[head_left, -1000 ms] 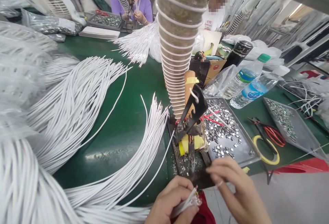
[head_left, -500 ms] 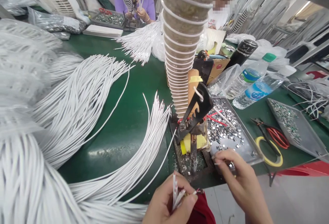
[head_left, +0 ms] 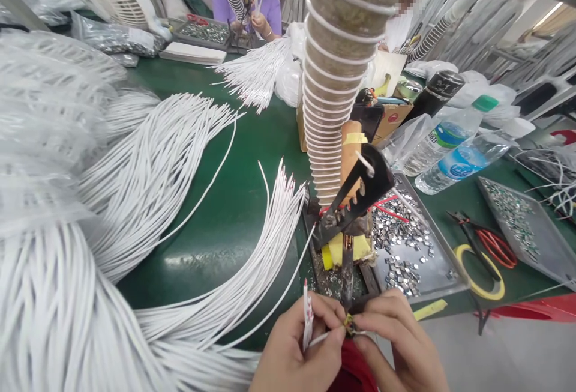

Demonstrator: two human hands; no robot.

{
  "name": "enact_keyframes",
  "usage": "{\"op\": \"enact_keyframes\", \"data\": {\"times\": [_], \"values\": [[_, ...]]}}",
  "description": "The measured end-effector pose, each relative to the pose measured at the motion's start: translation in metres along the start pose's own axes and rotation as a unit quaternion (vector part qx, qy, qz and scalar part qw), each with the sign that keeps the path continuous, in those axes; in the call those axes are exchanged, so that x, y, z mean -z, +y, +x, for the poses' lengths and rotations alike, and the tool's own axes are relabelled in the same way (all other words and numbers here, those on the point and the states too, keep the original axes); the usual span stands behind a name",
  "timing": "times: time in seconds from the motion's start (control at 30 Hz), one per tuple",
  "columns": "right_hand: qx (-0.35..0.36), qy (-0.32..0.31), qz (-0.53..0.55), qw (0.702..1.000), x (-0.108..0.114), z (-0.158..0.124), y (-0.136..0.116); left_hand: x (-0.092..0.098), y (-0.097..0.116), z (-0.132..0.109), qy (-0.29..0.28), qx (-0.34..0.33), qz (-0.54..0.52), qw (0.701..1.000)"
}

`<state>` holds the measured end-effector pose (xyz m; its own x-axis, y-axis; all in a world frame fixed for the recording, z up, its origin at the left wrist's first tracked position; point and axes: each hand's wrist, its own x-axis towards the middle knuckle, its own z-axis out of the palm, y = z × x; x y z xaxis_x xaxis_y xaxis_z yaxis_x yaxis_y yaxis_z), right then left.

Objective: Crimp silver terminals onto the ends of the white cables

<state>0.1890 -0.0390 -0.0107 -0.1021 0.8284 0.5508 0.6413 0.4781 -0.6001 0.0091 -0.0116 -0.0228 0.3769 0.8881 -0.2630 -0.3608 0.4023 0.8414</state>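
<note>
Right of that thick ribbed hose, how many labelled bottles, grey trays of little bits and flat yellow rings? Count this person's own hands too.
Green-capped bottle, white-capped bottle: 2
Nearer grey tray, farther grey tray: 2
Yellow ring: 1
Left hand, right hand: 2
Total: 7

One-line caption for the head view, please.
Left hand holding white wires, right hand beside it at a small yellowish part, near a tray of metal pieces.

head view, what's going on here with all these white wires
A person's left hand holds a few white wires. The right hand is close beside it, its fingertips at a small yellowish bit too tiny to make out. A long white bundle lies on the green table to the left, and a tray of small metal pieces sits to the right.
</note>
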Motion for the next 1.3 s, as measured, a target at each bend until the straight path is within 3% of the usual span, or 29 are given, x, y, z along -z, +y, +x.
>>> {"op": "enact_keyframes", "data": {"times": [0.23,0.47,0.7,0.87,1.0,1.1,1.23,1.3], "values": [[0.021,0.071,-0.11,0.991,-0.005,-0.016,0.0,0.001,0.009,0.004,-0.002,0.037,-0.012,0.999],[0.04,0.125,-0.108,0.985,-0.012,0.001,-0.009,-0.004,0.019,0.006,0.051,0.046,-0.047,0.997],[0.032,0.13,-0.108,0.985,-0.018,0.002,-0.01,0.002,0.015,0.006,0.042,0.048,-0.058,0.996],[0.022,0.139,-0.133,0.981,-0.024,-0.007,-0.01,0.003,0.013,0.005,0.012,0.025,0.002,1.0],[0.03,0.107,-0.163,0.98,-0.02,-0.015,-0.005,0.001,0.012,0.002,0.042,0.009,-0.007,0.999],[0.027,0.068,-0.115,0.991,-0.014,-0.014,-0.001,0.001,0.009,0.001,0.024,0.02,-0.014,0.999],[0.018,0.115,-0.054,0.992,-0.007,-0.009,0.0,0.002,0.004,0.0,0.008,0.02,0.015,1.0],[0.006,0.107,-0.037,0.994,-0.005,-0.008,-0.003,0.001,0.001,-0.001,0.009,0.01,0.03,0.999]]}}
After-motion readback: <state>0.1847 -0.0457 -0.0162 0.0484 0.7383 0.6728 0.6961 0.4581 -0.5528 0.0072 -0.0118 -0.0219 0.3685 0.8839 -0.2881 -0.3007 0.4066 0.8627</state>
